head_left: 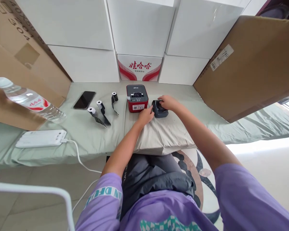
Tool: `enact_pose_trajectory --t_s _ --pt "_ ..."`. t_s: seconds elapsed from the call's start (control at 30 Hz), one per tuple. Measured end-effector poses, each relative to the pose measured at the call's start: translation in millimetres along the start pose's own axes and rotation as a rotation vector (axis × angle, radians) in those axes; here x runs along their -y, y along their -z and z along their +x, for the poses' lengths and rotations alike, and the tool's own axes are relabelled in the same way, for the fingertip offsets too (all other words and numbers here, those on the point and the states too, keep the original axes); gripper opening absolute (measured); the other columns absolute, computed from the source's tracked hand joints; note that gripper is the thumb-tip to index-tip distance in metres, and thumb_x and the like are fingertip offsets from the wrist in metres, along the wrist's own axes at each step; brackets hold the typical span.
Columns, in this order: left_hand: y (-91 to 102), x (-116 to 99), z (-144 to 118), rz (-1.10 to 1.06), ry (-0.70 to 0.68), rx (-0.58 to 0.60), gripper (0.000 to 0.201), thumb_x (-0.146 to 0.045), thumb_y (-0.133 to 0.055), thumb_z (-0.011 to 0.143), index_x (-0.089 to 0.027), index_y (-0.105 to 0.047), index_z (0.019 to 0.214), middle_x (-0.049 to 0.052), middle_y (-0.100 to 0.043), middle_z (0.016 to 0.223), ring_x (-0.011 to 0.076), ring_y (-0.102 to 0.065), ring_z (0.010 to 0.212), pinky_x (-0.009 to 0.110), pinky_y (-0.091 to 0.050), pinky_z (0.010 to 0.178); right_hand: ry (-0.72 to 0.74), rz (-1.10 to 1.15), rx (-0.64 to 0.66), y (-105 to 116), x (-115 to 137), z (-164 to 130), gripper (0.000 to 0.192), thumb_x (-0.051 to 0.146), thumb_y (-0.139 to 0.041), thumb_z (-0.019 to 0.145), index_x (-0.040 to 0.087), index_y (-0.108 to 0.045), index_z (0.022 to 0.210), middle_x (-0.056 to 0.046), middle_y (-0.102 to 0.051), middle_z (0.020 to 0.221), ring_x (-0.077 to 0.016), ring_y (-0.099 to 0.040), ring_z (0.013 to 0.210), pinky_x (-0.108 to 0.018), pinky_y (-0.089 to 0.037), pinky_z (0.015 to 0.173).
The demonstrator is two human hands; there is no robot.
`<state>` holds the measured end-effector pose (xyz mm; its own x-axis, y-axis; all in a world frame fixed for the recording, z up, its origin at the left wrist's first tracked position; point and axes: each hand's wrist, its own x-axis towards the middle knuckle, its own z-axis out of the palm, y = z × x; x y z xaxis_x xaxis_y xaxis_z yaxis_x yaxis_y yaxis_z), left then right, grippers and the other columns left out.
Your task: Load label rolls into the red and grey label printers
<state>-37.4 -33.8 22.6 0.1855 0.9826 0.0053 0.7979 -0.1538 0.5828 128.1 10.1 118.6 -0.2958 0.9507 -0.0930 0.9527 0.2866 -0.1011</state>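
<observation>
Small black device point(159, 109) lying crosswise

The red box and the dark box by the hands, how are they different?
The red box is bigger than the dark box. The red box stands untouched; the right hand rests on the dark box, and the left hand is beside it. Both sit on the green sheet.

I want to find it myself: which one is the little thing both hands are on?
Start at the red and black label printer on the pale green sheet. Just to its right sits a small dark grey plastic box, with the right hand on top and the left hand beside it. It alone is plain dark grey.
</observation>
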Motion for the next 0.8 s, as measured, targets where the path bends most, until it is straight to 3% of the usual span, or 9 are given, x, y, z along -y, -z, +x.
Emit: enact_pose_trajectory --t_s 0.17,0.23,0.33,0.43,0.53,0.63,0.73,0.8 --pt "1.0 -1 0 -0.006 0.016 0.017 0.064 -0.025 -0.048 0.101 -0.021 -0.049 0.164 0.014 -0.08 0.119 0.0299 -0.074 0.111 0.038 -0.055 0.098 -0.076 -0.004 0.174 5 -17 35 0.057 0.02 -0.075 0.09 0.02 -0.067 0.147 -0.016 -0.066 0.151 -0.0355 -0.064 0.136 -0.047 -0.052 0.115" --pt "1.9 -1 0 -0.006 0.006 0.022 0.065 -0.024 -0.048 0.101 -0.021 -0.048 0.165 0.015 -0.08 0.119 0.0302 -0.074 0.111 0.038 -0.055 0.098 -0.156 0.136 0.255 2 -25 42 0.062 0.024 -0.083 0.086 0.023 -0.067 0.146 -0.017 -0.068 0.147 -0.0358 -0.07 0.126 -0.051 -0.057 0.107" --pt "2.8 -3 1 0.011 0.006 0.019 0.065 -0.025 -0.049 0.101 -0.019 -0.047 0.165 0.016 -0.079 0.124 0.0306 -0.073 0.115 0.038 -0.054 0.099 -0.274 0.463 0.353 -5 -38 42 0.071 0.035 -0.085 0.088 0.032 -0.057 0.154 -0.015 -0.07 0.141 -0.0283 -0.075 0.103 -0.051 -0.064 0.09" --pt "2.3 -5 -1 0.051 0.017 0.022 0.065 -0.026 -0.048 0.101 -0.017 -0.046 0.165 0.017 -0.078 0.125 0.0318 -0.073 0.116 0.038 -0.054 0.098 -0.292 0.444 0.311 -5 -38 35 0.069 0.036 -0.086 0.086 0.03 -0.061 0.15 -0.015 -0.071 0.138 -0.0289 -0.074 0.104 -0.051 -0.063 0.094" --pt "0.2 -5 -4 0.121 0.004 0.02 0.066 -0.026 -0.048 0.102 -0.019 -0.042 0.167 0.018 -0.078 0.123 0.032 -0.074 0.115 0.038 -0.054 0.098 -0.161 0.234 -0.016 1 -10 26 0.049 0.032 -0.075 0.092 0.022 -0.07 0.14 -0.016 -0.069 0.143 -0.036 -0.066 0.127 -0.051 -0.054 0.109" --pt "-3.1 -3 -5 0.167 0.005 0.015 0.06 -0.026 -0.046 0.103 -0.018 -0.048 0.163 0.019 -0.078 0.123 0.033 -0.074 0.115 0.04 -0.053 0.099 0.136 0.205 -0.368 5 42 12 0.051 0.027 -0.048 0.104 0.021 -0.061 0.153 -0.014 -0.067 0.147 -0.0343 -0.056 0.14 -0.05 -0.047 0.115" --pt "-6.4 1 -2 0.121 -0.014 -0.005 0.049 -0.027 -0.044 0.106 -0.017 -0.06 0.151 0.019 -0.073 0.136 0.0341 -0.067 0.128 0.041 -0.051 0.105 0.349 0.179 -0.385 4 96 2 0.056 0.015 -0.039 0.102 0.018 -0.056 0.156 -0.015 -0.066 0.15 -0.0326 -0.054 0.142 -0.047 -0.044 0.112" --pt "-8.5 4 0 0.046 -0.05 -0.043 0.049 -0.028 -0.042 0.108 -0.019 -0.056 0.154 0.017 -0.065 0.151 0.0326 -0.056 0.142 0.041 -0.044 0.115 0.411 0.138 -0.333 0 124 1 0.054 0.011 -0.04 0.1 0.016 -0.06 0.15 -0.017 -0.066 0.15 -0.0336 -0.053 0.143 -0.047 -0.041 0.111"
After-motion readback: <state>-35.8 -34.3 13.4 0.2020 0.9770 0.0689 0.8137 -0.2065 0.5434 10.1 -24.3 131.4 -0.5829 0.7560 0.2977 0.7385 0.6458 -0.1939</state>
